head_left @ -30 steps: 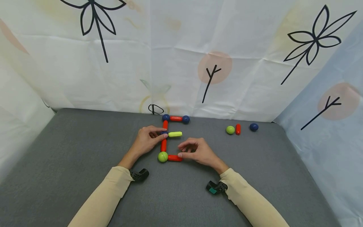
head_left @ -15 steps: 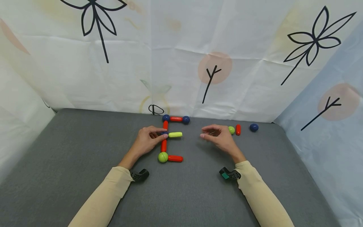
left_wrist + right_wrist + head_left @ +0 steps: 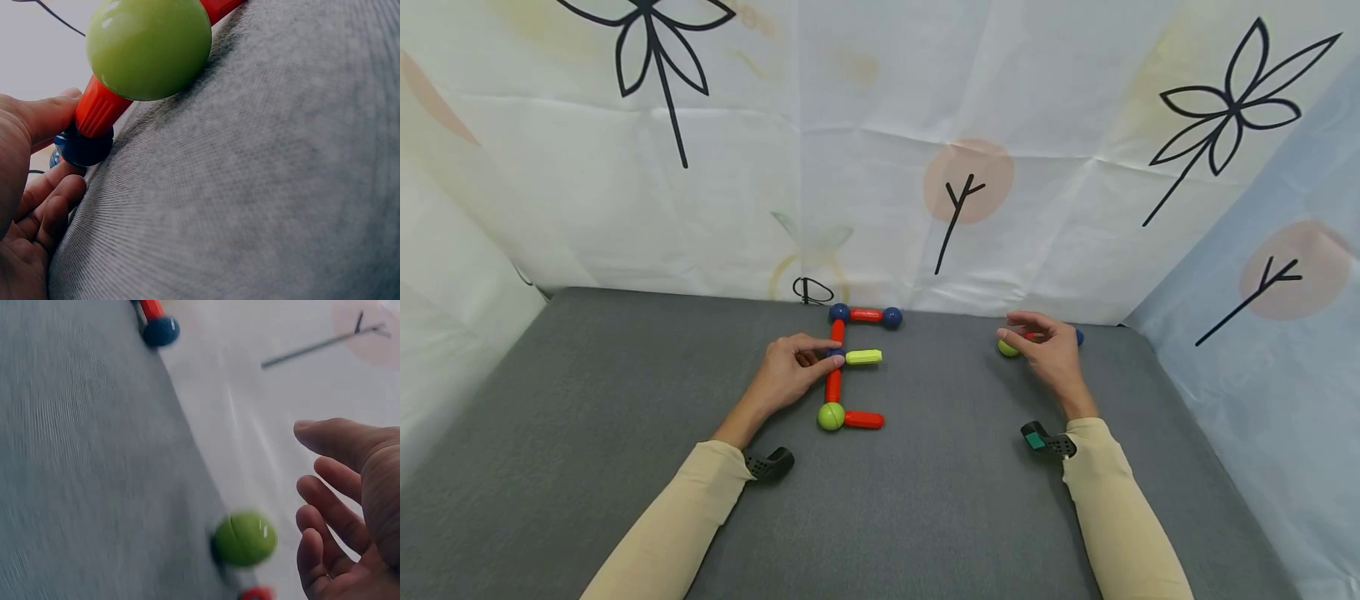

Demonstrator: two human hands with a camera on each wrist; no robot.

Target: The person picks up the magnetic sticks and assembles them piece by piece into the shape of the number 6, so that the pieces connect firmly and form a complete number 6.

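Observation:
An E-shaped figure of magnetic rods and balls lies on the grey table. My left hand (image 3: 786, 371) pinches its middle blue ball (image 3: 84, 149) between thumb and fingers. From that ball a yellow-green rod (image 3: 863, 357) points right, and red rods run up and down. A green ball (image 3: 149, 50) forms the lower corner, with a red rod (image 3: 864, 420) on its right. At the back right, my right hand (image 3: 1051, 354) hovers with relaxed fingers beside a loose green ball (image 3: 245, 539). It partly covers a loose red rod (image 3: 257, 594) and a blue ball (image 3: 1079, 337).
Blue balls (image 3: 892, 317) and a red rod (image 3: 867, 316) make up the figure's top bar, close to the back edge. A white printed cloth (image 3: 880, 225) hangs behind the grey table (image 3: 880, 517) and along its sides.
My right hand has left the lower red rod and travelled right and back to the loose pieces. My left hand stays on the middle blue ball.

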